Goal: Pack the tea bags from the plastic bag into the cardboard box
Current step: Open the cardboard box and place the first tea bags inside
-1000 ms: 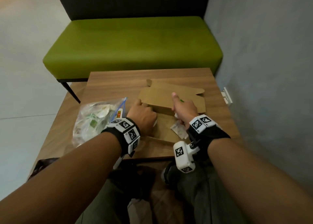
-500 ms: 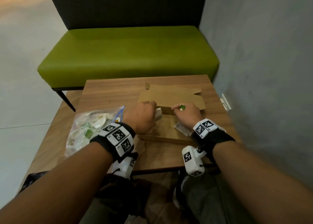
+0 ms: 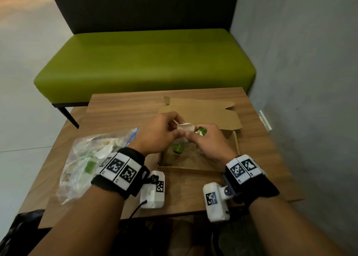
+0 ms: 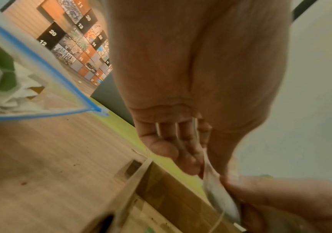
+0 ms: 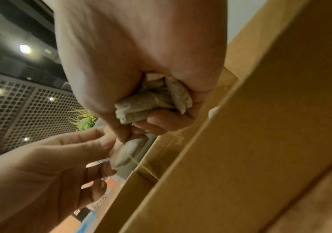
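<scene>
My right hand (image 3: pixel 208 142) has its grip closed on a bunch of pale paper tea bags (image 5: pixel 153 100), and my left hand (image 3: pixel 158 133) pinches one more bag (image 5: pixel 127 151) between thumb and fingertips. Both hang directly over the open brown cardboard box (image 3: pixel 193 165) (one green tag (image 3: pixel 177 148) dangles below), so the coming move is straight down. The clear plastic zip bag (image 3: pixel 85 158) lies on the bench to my left, nearer my left hand.

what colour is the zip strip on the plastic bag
Blue. The zip strip on the plastic bag shows best in the left wrist view.
</scene>
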